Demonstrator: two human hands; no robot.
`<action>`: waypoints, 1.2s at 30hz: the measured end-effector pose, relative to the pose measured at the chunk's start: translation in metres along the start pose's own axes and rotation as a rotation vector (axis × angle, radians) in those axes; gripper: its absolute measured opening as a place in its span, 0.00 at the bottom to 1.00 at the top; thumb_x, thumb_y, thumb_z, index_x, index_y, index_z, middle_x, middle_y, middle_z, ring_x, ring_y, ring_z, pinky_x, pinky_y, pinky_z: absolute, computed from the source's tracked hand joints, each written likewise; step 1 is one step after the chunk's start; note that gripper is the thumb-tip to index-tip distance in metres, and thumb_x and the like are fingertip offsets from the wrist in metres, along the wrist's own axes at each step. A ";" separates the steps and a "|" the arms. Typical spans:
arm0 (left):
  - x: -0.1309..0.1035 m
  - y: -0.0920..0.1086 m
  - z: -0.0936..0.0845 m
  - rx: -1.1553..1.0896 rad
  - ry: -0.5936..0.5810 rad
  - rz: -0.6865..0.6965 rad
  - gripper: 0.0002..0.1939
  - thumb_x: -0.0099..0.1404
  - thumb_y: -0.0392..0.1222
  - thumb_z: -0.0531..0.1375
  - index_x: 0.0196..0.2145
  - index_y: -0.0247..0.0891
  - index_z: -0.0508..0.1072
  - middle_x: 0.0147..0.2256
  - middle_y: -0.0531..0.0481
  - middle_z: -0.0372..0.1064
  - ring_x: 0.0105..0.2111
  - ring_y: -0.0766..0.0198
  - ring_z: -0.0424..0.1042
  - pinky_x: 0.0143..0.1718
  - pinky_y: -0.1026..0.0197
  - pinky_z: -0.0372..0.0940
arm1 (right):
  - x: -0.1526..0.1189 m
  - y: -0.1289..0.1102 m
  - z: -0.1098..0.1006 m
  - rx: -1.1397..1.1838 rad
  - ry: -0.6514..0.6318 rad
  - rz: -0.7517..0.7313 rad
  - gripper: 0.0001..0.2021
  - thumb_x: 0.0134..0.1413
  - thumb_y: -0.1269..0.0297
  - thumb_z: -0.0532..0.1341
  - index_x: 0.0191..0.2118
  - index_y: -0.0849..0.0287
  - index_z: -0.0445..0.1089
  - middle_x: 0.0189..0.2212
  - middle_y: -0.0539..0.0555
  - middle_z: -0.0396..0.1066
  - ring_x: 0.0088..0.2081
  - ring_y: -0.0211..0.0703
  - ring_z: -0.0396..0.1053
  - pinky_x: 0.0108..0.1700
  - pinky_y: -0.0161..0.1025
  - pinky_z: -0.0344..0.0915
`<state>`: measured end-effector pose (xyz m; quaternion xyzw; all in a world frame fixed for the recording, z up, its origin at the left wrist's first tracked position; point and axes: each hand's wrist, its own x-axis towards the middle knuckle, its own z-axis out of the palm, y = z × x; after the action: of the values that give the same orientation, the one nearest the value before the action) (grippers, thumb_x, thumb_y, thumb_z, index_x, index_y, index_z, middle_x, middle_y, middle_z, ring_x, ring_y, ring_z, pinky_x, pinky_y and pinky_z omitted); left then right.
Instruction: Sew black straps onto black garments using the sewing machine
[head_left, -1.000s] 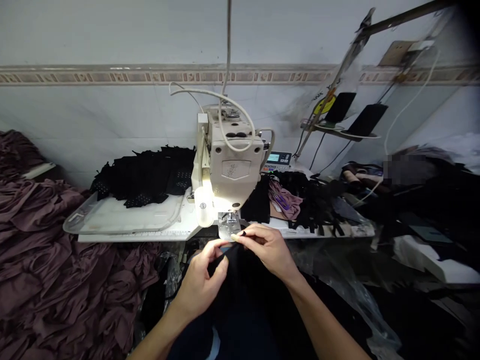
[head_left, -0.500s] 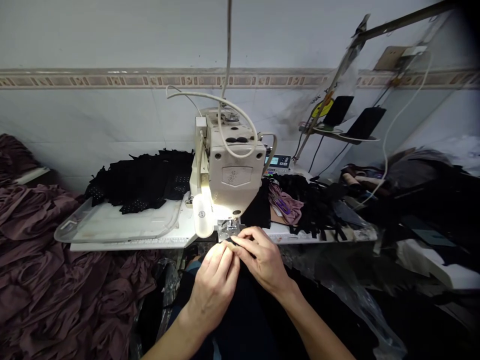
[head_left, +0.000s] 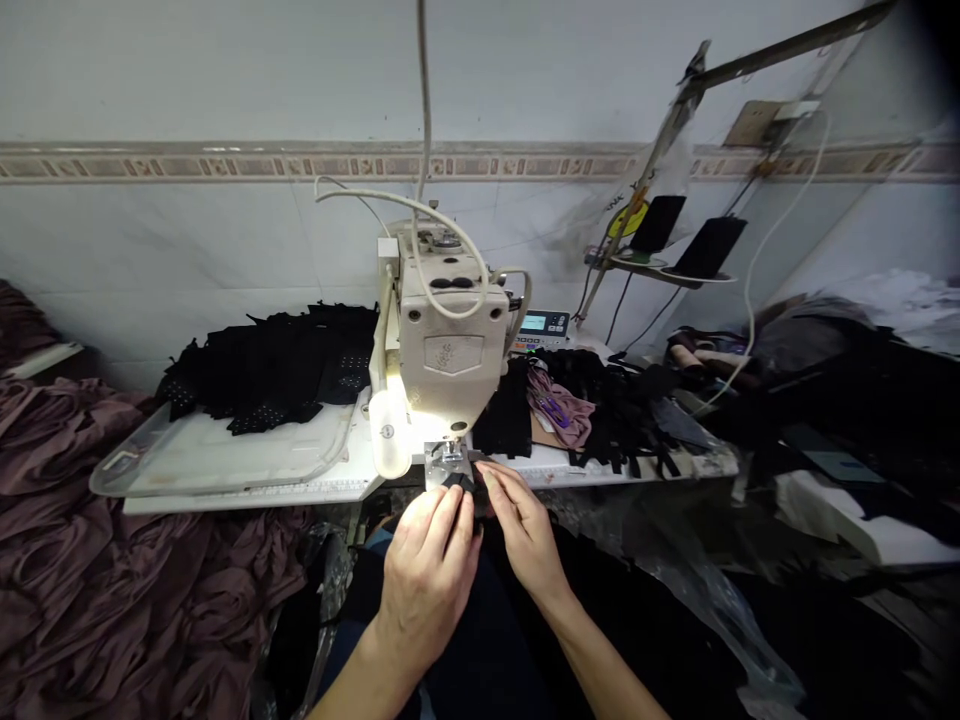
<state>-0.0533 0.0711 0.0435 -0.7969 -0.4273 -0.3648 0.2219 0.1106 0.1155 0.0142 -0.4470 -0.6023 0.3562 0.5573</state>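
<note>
Under the needle area of a white sewing machine (head_left: 454,345), a small piece of black fabric (head_left: 459,482) lies at the front of the metal plate. My left hand (head_left: 429,570) is closed on it, fingertips pressing its near edge. My right hand (head_left: 529,540) is just right of the presser foot (head_left: 452,452), thumb and forefinger pinched together at the fabric's right side. Its fingers partly hide what they grip. The machine's lamp (head_left: 390,432) lights the spot from the left.
Black fabric pieces (head_left: 277,360) are piled on a clear plastic tray (head_left: 225,475) at left. Mauve cloth (head_left: 150,570) heaps below. Right of the machine are black straps (head_left: 622,410), purple-handled scissors (head_left: 553,408) and a control panel (head_left: 541,325). Black thread cones (head_left: 709,248) stand behind.
Both hands have moved forward to the machine, bringing the black fabric to the presser foot. My right hand has shifted off the left fingertips to the fabric's right side. The view has turned slightly.
</note>
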 end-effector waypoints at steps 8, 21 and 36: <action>0.003 0.008 0.001 0.028 0.004 -0.040 0.17 0.75 0.35 0.64 0.59 0.29 0.77 0.56 0.40 0.80 0.56 0.46 0.77 0.59 0.46 0.70 | 0.009 -0.005 -0.007 0.029 0.043 0.037 0.18 0.70 0.48 0.64 0.43 0.58 0.82 0.41 0.57 0.78 0.34 0.44 0.74 0.30 0.36 0.70; 0.000 0.005 -0.006 -0.009 -0.045 -0.065 0.19 0.77 0.38 0.60 0.63 0.31 0.73 0.60 0.39 0.77 0.59 0.46 0.75 0.58 0.46 0.64 | 0.073 -0.032 -0.014 -0.222 -0.370 -0.243 0.05 0.66 0.66 0.70 0.37 0.54 0.85 0.34 0.52 0.77 0.36 0.44 0.74 0.40 0.39 0.68; 0.001 0.003 -0.001 -0.042 -0.046 -0.063 0.20 0.78 0.42 0.60 0.62 0.32 0.73 0.58 0.39 0.79 0.57 0.46 0.76 0.57 0.46 0.65 | 0.060 -0.023 -0.008 -0.109 -0.246 -0.186 0.10 0.66 0.57 0.69 0.35 0.55 0.83 0.34 0.54 0.77 0.35 0.47 0.75 0.37 0.41 0.70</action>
<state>-0.0508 0.0693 0.0451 -0.7956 -0.4495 -0.3623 0.1836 0.1166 0.1630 0.0580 -0.3721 -0.7231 0.3219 0.4847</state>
